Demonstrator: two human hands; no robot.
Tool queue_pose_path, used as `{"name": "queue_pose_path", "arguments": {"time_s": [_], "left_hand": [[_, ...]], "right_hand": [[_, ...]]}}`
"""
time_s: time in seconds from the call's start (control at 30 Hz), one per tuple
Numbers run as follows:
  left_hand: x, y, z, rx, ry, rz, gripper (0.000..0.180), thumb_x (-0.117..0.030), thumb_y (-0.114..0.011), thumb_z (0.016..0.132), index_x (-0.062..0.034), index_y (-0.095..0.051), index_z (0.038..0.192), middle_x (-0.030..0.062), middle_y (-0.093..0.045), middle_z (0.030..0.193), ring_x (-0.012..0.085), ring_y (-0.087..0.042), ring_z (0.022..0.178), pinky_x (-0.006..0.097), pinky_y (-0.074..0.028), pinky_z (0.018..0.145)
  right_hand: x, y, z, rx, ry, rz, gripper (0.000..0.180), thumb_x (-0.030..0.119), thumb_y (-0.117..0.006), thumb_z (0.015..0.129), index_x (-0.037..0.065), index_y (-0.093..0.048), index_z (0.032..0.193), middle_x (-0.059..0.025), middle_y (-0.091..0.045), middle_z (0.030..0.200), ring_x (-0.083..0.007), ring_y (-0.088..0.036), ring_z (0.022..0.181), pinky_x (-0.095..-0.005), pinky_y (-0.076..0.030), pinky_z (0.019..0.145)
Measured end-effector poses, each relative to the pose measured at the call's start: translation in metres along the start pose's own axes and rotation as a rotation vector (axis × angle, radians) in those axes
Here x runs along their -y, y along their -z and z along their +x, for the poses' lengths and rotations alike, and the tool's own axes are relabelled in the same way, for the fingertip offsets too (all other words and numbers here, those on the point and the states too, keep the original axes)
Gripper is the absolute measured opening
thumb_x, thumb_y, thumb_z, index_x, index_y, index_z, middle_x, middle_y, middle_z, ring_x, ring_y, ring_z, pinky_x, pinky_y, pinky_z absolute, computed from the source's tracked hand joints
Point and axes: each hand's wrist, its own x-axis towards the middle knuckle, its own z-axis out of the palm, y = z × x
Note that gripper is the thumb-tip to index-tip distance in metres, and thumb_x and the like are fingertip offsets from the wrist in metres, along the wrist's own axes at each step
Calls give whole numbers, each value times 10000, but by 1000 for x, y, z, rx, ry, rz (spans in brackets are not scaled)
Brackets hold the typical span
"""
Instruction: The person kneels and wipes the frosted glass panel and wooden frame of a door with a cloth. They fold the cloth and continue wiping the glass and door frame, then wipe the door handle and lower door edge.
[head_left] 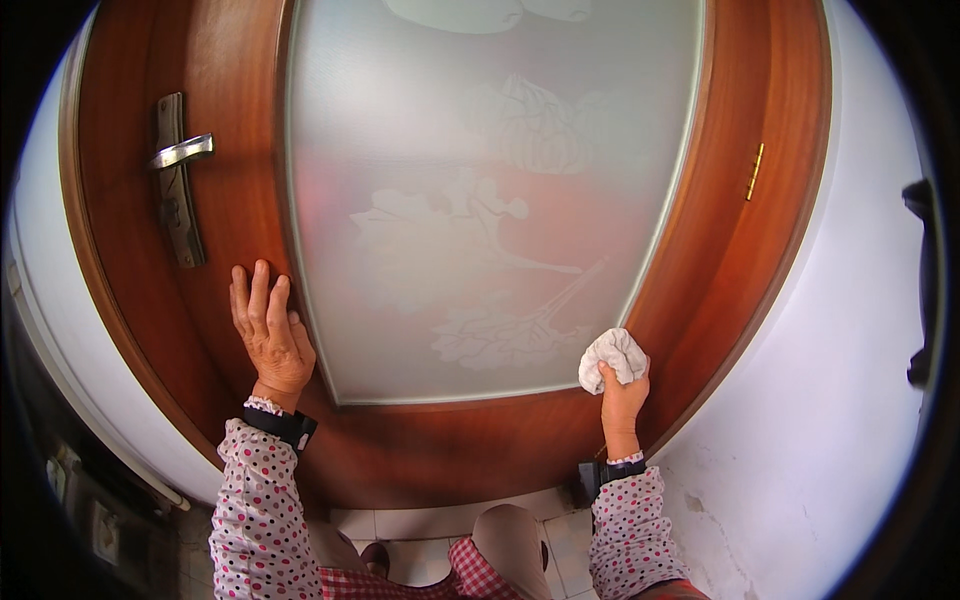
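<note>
Head view: wooden door fills most of it, reddish brown, its frame holding a frosted glass panel with a leaf-and-flower pattern. Dark unit at near left; contents too dark to make out.

Right hand grips a bunched white cloth, thumb laid over its near side, other fingers mostly hidden behind it. Cloth sits at the near right corner of the glass, overlapping the edge where glass meets wood. Right forearm comes in from the near side, running far, roughly straight in line with the hand.

Left hand is spread moderately, fingers extended and pointing far, thumb toward the glass edge, back of the hand up to the camera. It's over the door's left stile, just near of the lock plate; can't tell if the whole palm is touching. Black bands on both wrists, dotted sleeves on both arms.

Cloth is a rounded wad, no clear long axis; a rumpled fold faces the camera. Glass panel's long axis runs near to far. Lever handle points right off the plate; brass hinge on the right, white wall beyond.
</note>
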Motion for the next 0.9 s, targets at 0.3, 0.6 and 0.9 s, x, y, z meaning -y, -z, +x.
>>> {"name": "queue_pose_path", "arguments": {"time_s": [0.3,0.6,0.9], "left_hand": [[-2,-1,0,-10,6,-36,529,50,-504,860,-27,-520,1383,192,-428,1555,451,-319,1482,582,-244,1222],[-5,-2,3,-26,21,-27,456,-31,-591,904,-89,-576,1356,127,-463,1542,433,-354,1468,550,-280,1210],[-7,-5,3,-22,8,-29,465,-81,-616,900,-106,-571,1362,101,-442,1561,417,-331,1480,529,-280,1214]], "right_hand": [[31,-15,-21,-105,-14,-233,438,68,-783,794,-22,-565,1163,-153,-669,1112,-277,-641,1053,-378,-494,950],[88,-97,-58,-26,218,-157,426,94,-838,749,10,-563,1064,-158,-657,931,-307,-659,866,-404,-527,811],[144,-163,-112,151,492,-192,426,81,-863,743,25,-556,1034,-138,-664,872,-253,-665,793,-383,-539,745]]}}
